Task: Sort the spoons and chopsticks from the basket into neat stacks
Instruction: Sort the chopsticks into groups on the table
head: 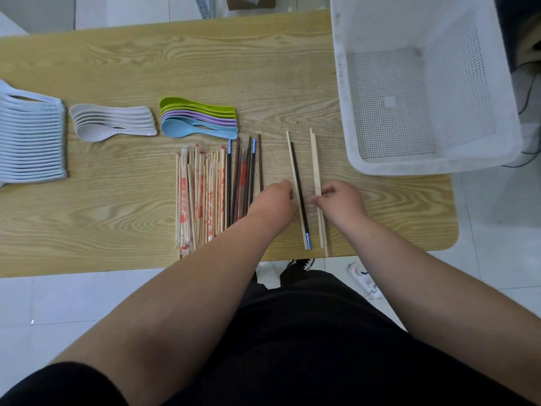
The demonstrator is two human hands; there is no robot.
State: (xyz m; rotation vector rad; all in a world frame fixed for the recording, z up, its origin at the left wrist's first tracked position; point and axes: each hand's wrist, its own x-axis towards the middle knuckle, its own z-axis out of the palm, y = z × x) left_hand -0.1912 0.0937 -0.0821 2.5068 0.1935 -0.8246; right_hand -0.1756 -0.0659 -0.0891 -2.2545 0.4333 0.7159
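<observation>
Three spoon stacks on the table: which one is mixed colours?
The rightmost stack, nearest the chopsticks: green, purple and blue. The middle stack is all whitish, the left stack all pale blue.

The wooden table [146,68] bears pale blue spoons [29,136], white spoons [111,123], coloured spoons [199,118], bundled chopsticks [210,194], loose chopsticks [296,171] and a basket [424,166].

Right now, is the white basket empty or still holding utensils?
Empty: the basket shows only its bare perforated floor and walls; nothing lies inside it.
</observation>
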